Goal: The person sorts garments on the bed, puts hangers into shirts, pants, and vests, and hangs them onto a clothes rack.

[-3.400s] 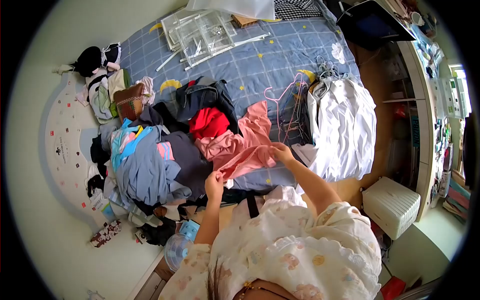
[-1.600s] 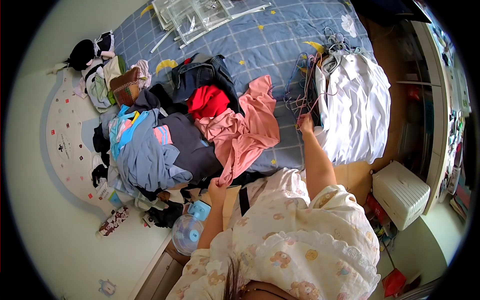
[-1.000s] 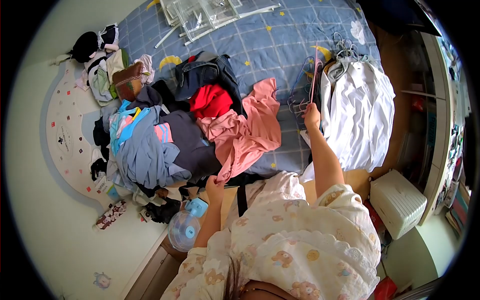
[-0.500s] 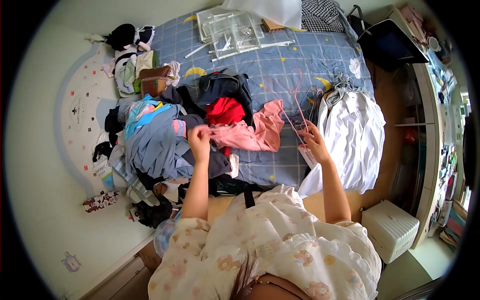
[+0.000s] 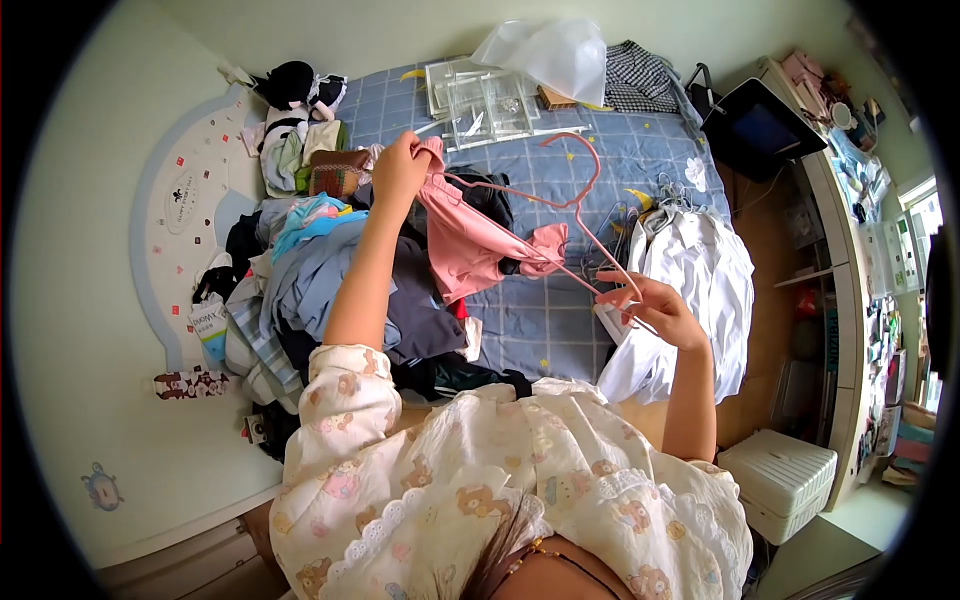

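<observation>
My left hand [image 5: 399,172] is closed on the upper edge of a pink garment [image 5: 462,235], raised above the bed so the cloth hangs down to the right. A pink clothes hanger [image 5: 578,205] is held by one corner in my right hand [image 5: 652,308]. Its hook points away from me, and its far corner reaches the garment near my left hand; whether it is inside the cloth I cannot tell. White shirts [image 5: 695,300] lie just right of my right hand. Below my left arm is a heap of clothes [image 5: 325,270].
Clear plastic racks [image 5: 490,110] and a translucent bag [image 5: 550,62] sit at the bed's far side. A brown patchwork bag [image 5: 338,172] and plush toys [image 5: 290,88] line the left. On the right are a monitor [image 5: 765,130] and a white suitcase [image 5: 780,478].
My left hand has lifted the pink garment up and away from the bed. The hanger has tilted left, its far corner now at the garment.
</observation>
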Demonstrator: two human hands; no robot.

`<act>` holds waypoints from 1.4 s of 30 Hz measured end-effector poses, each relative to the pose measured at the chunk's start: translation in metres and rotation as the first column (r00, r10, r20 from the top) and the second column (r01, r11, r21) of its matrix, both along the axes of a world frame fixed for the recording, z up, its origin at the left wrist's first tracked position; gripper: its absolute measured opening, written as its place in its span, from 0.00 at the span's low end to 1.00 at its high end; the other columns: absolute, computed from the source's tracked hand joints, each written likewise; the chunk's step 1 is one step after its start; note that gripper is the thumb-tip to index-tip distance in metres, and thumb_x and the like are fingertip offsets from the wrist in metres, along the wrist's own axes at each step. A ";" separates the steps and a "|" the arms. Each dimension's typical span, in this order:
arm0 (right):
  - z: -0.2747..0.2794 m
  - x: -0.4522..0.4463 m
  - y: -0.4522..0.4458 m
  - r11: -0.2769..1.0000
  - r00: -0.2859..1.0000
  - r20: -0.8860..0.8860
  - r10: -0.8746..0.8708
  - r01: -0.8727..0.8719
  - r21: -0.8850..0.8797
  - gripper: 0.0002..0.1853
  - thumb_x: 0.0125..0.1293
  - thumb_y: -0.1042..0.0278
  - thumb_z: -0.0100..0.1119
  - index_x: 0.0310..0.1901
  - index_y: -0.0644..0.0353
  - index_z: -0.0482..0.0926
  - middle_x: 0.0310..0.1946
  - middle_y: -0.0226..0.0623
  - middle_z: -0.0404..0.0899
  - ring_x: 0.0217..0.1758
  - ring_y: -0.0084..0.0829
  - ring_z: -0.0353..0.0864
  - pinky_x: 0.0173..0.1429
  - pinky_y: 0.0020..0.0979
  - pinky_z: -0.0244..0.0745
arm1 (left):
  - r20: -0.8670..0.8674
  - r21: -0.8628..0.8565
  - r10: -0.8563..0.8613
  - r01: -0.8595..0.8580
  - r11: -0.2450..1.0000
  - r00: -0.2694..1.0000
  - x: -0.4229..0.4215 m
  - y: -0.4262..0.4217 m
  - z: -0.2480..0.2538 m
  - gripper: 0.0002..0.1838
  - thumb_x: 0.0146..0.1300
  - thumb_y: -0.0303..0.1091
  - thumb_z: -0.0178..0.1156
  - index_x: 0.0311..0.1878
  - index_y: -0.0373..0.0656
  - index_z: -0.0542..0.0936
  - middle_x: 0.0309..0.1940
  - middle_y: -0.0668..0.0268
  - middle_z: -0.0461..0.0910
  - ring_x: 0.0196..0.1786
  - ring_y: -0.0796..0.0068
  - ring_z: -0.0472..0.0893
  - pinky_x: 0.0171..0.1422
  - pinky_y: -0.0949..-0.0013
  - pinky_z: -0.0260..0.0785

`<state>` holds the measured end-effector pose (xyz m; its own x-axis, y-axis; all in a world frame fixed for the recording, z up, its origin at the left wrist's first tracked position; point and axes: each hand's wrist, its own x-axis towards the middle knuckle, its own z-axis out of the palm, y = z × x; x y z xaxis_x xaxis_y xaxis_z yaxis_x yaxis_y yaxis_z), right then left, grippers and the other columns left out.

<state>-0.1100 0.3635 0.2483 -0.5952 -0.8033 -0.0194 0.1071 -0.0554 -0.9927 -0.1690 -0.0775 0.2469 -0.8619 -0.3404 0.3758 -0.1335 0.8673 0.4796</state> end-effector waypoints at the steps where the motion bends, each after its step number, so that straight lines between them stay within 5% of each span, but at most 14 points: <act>1: 0.004 0.002 0.000 1.000 1.000 -0.021 0.002 -0.002 -0.017 0.16 0.55 0.86 0.42 0.41 0.64 0.77 0.65 0.44 0.67 0.60 0.36 0.76 0.45 0.28 0.74 | 0.007 -0.062 -0.015 0.015 0.998 1.000 -0.001 0.000 0.010 0.12 0.57 0.39 0.59 0.38 0.41 0.77 0.31 0.51 0.80 0.37 0.46 0.79 0.39 0.54 0.70; 10: 0.033 0.007 -0.001 0.997 0.952 -0.296 -0.081 0.074 -0.037 0.18 0.55 0.88 0.41 0.43 0.65 0.78 0.63 0.44 0.69 0.56 0.34 0.77 0.49 0.30 0.75 | 0.063 -0.369 -0.060 0.079 0.926 0.996 0.007 0.016 0.085 0.08 0.54 0.35 0.60 0.36 0.45 0.77 0.28 0.55 0.81 0.35 0.50 0.80 0.37 0.53 0.70; 14: 0.039 -0.003 -0.012 0.997 0.922 -0.378 -0.083 0.077 -0.030 0.07 0.67 0.78 0.48 0.40 0.65 0.77 0.60 0.48 0.71 0.55 0.36 0.78 0.44 0.29 0.76 | 0.154 -0.348 -0.032 0.084 0.934 0.988 0.014 0.034 0.124 0.09 0.56 0.37 0.58 0.37 0.45 0.79 0.33 0.55 0.82 0.40 0.51 0.81 0.42 0.52 0.72; 18: 0.063 -0.019 -0.028 0.997 0.771 -0.634 -0.057 0.077 0.004 0.12 0.62 0.86 0.46 0.43 0.66 0.78 0.55 0.44 0.75 0.52 0.33 0.79 0.46 0.29 0.76 | 0.263 -0.333 -0.186 0.270 0.903 0.947 0.026 0.048 0.155 0.13 0.61 0.41 0.54 0.41 0.45 0.82 0.39 0.56 0.82 0.43 0.51 0.80 0.46 0.55 0.73; 22: 0.073 -0.030 -0.033 0.994 0.864 -0.492 -0.107 0.097 -0.046 0.10 0.64 0.83 0.48 0.43 0.66 0.79 0.52 0.44 0.77 0.48 0.33 0.81 0.46 0.29 0.78 | 0.289 -0.344 -0.188 0.285 0.895 0.939 0.039 0.065 0.183 0.15 0.68 0.41 0.50 0.38 0.40 0.81 0.37 0.54 0.80 0.42 0.50 0.78 0.48 0.56 0.68; 26: 0.062 -0.050 -0.023 0.971 0.973 -0.230 -0.031 -0.025 -0.237 0.08 0.62 0.83 0.51 0.41 0.68 0.78 0.45 0.42 0.78 0.42 0.33 0.82 0.41 0.33 0.81 | -0.173 -0.622 -0.538 0.332 0.710 0.825 0.046 0.055 0.189 0.14 0.67 0.39 0.53 0.33 0.38 0.78 0.29 0.57 0.74 0.35 0.53 0.75 0.44 0.59 0.69; 29: 0.047 -0.056 -0.026 0.900 0.996 -0.092 0.018 -0.056 -0.433 0.04 0.64 0.81 0.52 0.37 0.67 0.77 0.40 0.40 0.78 0.39 0.33 0.82 0.40 0.36 0.82 | 0.020 -0.322 -0.559 0.535 0.781 0.829 0.052 0.051 0.196 0.13 0.65 0.39 0.56 0.34 0.38 0.77 0.27 0.59 0.75 0.33 0.55 0.75 0.41 0.60 0.69; 32: 0.035 -0.056 -0.033 0.903 0.994 -0.108 -0.032 -0.018 -0.428 0.04 0.67 0.76 0.53 0.36 0.65 0.76 0.38 0.39 0.78 0.37 0.32 0.82 0.41 0.38 0.83 | -0.074 -0.710 -0.631 0.403 0.577 0.772 0.053 0.039 0.196 0.11 0.63 0.39 0.58 0.35 0.40 0.76 0.29 0.60 0.78 0.33 0.56 0.77 0.37 0.61 0.69; 34: 0.041 -0.057 -0.033 0.950 0.992 -0.115 -0.051 0.013 -0.312 0.05 0.64 0.77 0.56 0.41 0.64 0.78 0.41 0.41 0.78 0.44 0.37 0.81 0.49 0.39 0.79 | -0.163 -0.744 -0.610 0.309 0.592 0.776 0.051 0.034 0.193 0.10 0.63 0.39 0.58 0.34 0.42 0.75 0.28 0.60 0.78 0.32 0.55 0.78 0.35 0.59 0.69; 35: 0.046 -0.057 -0.035 0.930 0.838 -0.413 -0.357 0.275 -0.245 0.08 0.62 0.78 0.58 0.43 0.64 0.77 0.43 0.41 0.78 0.47 0.40 0.79 0.53 0.40 0.76 | -0.207 -0.756 -0.598 0.262 0.600 0.774 0.050 0.033 0.192 0.10 0.63 0.39 0.58 0.34 0.42 0.75 0.28 0.60 0.79 0.32 0.55 0.78 0.34 0.59 0.68; 37: 0.065 -0.048 -0.055 0.625 0.084 -0.821 -0.565 0.693 -0.359 0.14 0.58 0.80 0.61 0.47 0.63 0.77 0.45 0.43 0.77 0.53 0.45 0.76 0.59 0.40 0.70 | -0.274 -0.715 -0.512 0.184 0.674 0.814 0.053 0.033 0.193 0.10 0.64 0.38 0.58 0.33 0.43 0.74 0.27 0.59 0.78 0.31 0.55 0.78 0.32 0.58 0.67; 39: 0.056 -0.032 -0.062 0.356 -0.318 -0.684 -0.657 0.668 -0.653 0.18 0.51 0.84 0.61 0.45 0.60 0.77 0.43 0.41 0.77 0.48 0.44 0.75 0.53 0.39 0.67 | -0.303 -0.665 -0.415 0.122 0.737 0.858 0.059 0.037 0.195 0.10 0.65 0.38 0.57 0.33 0.42 0.73 0.26 0.59 0.77 0.31 0.54 0.77 0.31 0.57 0.67; 40: 0.041 -0.025 -0.071 0.389 -0.327 -0.635 -0.700 0.571 -0.723 0.18 0.48 0.86 0.59 0.43 0.60 0.77 0.39 0.40 0.78 0.42 0.42 0.75 0.48 0.38 0.68 | -0.299 -0.632 -0.360 0.099 0.768 0.884 0.063 0.043 0.195 0.11 0.66 0.38 0.56 0.33 0.42 0.72 0.25 0.58 0.76 0.31 0.53 0.77 0.31 0.56 0.66; 42: 0.031 0.005 -0.103 0.669 0.045 -0.748 -0.662 0.486 -0.562 0.20 0.48 0.85 0.58 0.45 0.60 0.76 0.40 0.40 0.79 0.42 0.42 0.77 0.47 0.39 0.71 | -0.277 -0.588 -0.287 0.074 0.805 0.917 0.070 0.051 0.195 0.11 0.67 0.38 0.55 0.34 0.41 0.71 0.26 0.57 0.76 0.31 0.52 0.77 0.31 0.56 0.66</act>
